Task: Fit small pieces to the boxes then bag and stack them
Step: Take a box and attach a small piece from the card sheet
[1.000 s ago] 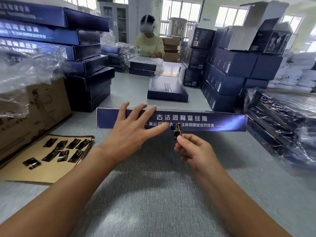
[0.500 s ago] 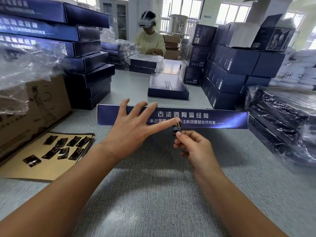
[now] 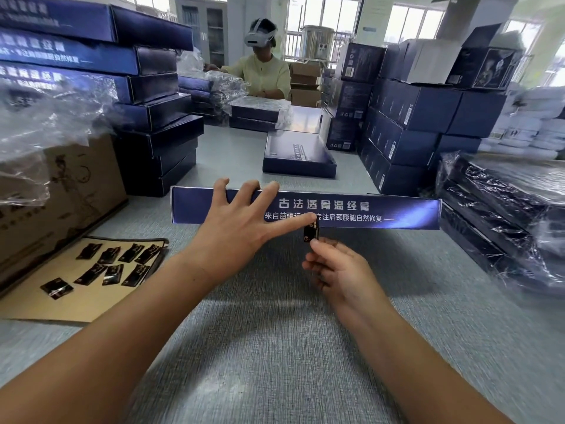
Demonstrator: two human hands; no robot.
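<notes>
Blue box (image 3: 367, 209) under splayed left grip (image 3: 235, 237); right grip (image 3: 339, 270) pinches small piece (image 3: 311, 232) at its six o'clock; fitting step, I'd say; next, seat it squarely.

Box (image 3: 367, 209): long, dark blue, white lettering on the long side face that is turned toward the camera; it stands on the table (image 3: 275, 332), and the left hand (image 3: 238, 231) lies spread on that face with fingertips over its top edge. Small piece (image 3: 311, 233): black rectangle with a pale mark, upright, at the lower edge of the box face, pinched by the right hand (image 3: 339, 270). Loose pieces (image 3: 104, 264): about ten, black, scattered flat on a tan card sheet (image 3: 61, 307) at left; bagged boxes (image 3: 504, 209) stacked at right, unbagged stack (image 3: 146, 102) at left.
</notes>
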